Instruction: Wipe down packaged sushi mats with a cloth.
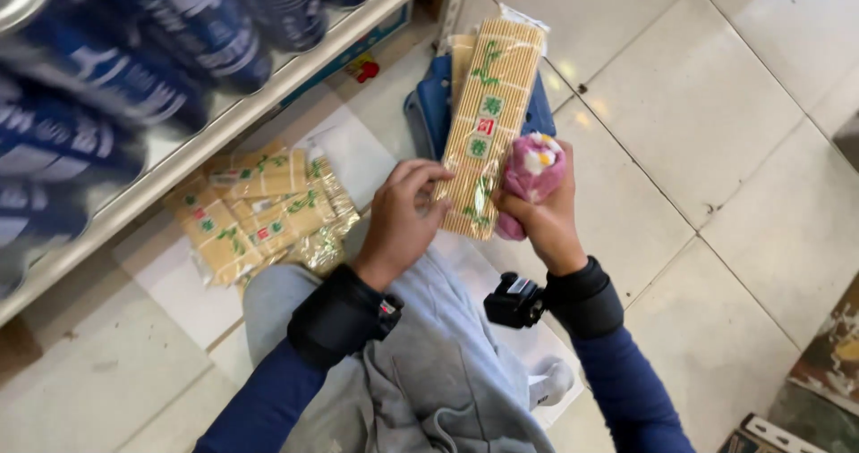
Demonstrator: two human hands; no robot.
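Pinching the packaged bamboo mat [488,122] upright between both hands: left hand [403,216] fingers curl on its edge, right hand [541,216] also clamps a pink cloth [530,177], steadying it above the low shelf [170,274] stack [259,211].

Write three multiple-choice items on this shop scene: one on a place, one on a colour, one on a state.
1. Where does the pile of packed bamboo mats lie?
A. on the low shelf under the cans
B. on the person's lap
C. on the floor tiles

2. What colour is the cloth in the right hand?
A. green
B. pink
C. black

3. The bamboo mat in hand is
A. held by both hands
B. lying on the floor
C. held by the left hand alone

Key: 1 A, it lies below the blue cans; 2 B, pink; 3 A, fingers of both hands grip its lower end.
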